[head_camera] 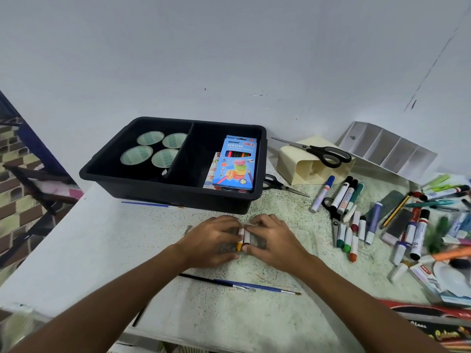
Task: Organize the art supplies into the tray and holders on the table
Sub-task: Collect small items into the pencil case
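Observation:
My left hand (212, 239) and my right hand (270, 240) meet over the table's middle, fingers curled round a small bundle of oil pastels (242, 239) in white wrappers, with orange and dark red tips showing. Behind them stands the black two-compartment tray (142, 184). Its left part holds several tape rolls (136, 154); its right part holds a blue neon pencil box (235, 161). A cream holder (298, 161) lies on its side at the right with black scissors (321, 151) on top. More pastels (349, 235) and markers (342, 194) lie loose at the right.
A white divided organiser (387, 149) leans against the wall at the back right. Paintbrushes (254, 285) lie in front of my hands, and a thin blue one (153, 204) lies by the tray's front. A second pair of scissors (283, 186) pokes out beside the tray. Boxes crowd the right edge.

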`<action>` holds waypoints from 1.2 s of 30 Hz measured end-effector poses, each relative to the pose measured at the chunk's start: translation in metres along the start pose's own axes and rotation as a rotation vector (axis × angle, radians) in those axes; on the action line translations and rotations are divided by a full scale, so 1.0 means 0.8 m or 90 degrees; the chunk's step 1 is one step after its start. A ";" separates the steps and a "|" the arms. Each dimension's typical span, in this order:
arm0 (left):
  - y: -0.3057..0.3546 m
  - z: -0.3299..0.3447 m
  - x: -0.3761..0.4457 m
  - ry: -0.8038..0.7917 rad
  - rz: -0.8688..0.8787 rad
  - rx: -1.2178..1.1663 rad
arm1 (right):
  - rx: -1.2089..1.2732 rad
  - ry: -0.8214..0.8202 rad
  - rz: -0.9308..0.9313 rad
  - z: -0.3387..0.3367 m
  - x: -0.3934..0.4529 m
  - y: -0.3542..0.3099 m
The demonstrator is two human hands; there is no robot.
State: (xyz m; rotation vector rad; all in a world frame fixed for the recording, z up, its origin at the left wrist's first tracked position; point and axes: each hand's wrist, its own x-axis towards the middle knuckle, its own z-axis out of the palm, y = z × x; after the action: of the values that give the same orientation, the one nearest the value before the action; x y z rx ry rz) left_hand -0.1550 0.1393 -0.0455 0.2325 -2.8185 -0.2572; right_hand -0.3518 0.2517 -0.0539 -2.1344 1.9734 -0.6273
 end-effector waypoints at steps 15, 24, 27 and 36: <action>0.001 0.008 -0.006 0.006 0.018 -0.027 | -0.074 0.081 -0.075 0.000 -0.011 -0.004; 0.011 -0.018 0.025 0.052 0.043 -0.049 | -0.065 0.068 -0.043 -0.022 -0.017 0.003; 0.038 -0.009 0.056 0.089 0.100 -0.082 | -0.047 0.095 -0.009 -0.045 -0.034 0.016; 0.116 0.048 0.193 0.035 0.095 -0.153 | -0.063 0.137 0.255 -0.120 -0.145 0.101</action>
State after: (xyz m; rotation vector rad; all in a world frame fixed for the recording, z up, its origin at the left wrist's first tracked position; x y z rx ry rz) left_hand -0.3245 0.2064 -0.0199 -0.0244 -2.7018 -0.5411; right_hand -0.4692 0.3717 -0.0215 -1.6972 2.4992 -0.7207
